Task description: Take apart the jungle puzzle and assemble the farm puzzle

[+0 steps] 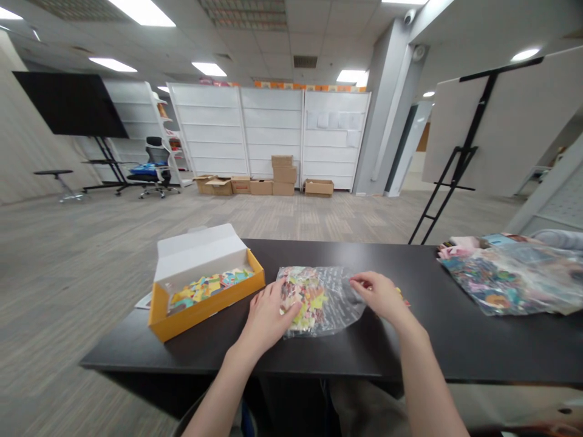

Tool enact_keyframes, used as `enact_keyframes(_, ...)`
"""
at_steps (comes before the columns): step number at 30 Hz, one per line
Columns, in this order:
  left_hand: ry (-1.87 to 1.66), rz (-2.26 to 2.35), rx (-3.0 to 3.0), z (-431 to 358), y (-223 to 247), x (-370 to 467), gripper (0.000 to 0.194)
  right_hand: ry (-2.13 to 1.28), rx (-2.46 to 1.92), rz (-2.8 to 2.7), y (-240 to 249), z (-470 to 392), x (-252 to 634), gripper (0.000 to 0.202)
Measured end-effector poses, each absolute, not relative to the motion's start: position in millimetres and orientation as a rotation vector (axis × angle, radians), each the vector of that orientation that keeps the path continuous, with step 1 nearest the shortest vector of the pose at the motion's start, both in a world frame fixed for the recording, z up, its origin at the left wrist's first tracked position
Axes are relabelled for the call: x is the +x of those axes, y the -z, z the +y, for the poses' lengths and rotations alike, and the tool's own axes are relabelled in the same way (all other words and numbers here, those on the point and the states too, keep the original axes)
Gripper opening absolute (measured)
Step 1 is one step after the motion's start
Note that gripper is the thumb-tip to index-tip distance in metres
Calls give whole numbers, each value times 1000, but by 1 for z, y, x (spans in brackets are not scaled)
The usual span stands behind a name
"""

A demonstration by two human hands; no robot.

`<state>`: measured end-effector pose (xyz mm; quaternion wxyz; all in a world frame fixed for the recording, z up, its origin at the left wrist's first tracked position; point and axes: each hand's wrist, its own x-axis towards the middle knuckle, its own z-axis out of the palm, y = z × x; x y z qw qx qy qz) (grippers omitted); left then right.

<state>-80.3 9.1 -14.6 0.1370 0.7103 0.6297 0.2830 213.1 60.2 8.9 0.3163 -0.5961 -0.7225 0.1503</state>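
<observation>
- We see our left hand lying flat and spread on the left end of a clear plastic bag of colourful puzzle pieces, fingers pressing down on it.
- Our right hand pinches the right end of the same bag between thumb and fingertips, narrowly closed on the plastic.
- The bag lies on the dark tabletop near the middle, closer to the near edge than the far one.
- Just left of the bag stands an open yellow box with its white lid flap raised; loose coloured pieces lie inside it. It sits towards the tabletop's left edge, its right corner just beside our left hand.
- Towards the right edge, well apart from our hands, lies a larger plastic bag of mixed colourful items.
- Beyond the far edge we see carpeted floor, cardboard boxes against white shelving, and an office chair.
</observation>
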Motion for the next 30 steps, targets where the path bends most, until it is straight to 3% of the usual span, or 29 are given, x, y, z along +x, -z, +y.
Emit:
enact_keyframes(8, -1029, 1778, 1961, 11, 23, -71, 47, -907, -994, -2091, -1, 50, 141, 29)
enact_keyframes(14, -1273, 1669, 1757, 18, 28, -64, 52, -869, -932, -2065, -3, 45, 128, 28)
enact_keyframes(30, -1348, 1513, 1455, 11, 19, -57, 52, -948, -962, -2164, -6, 55, 106, 37)
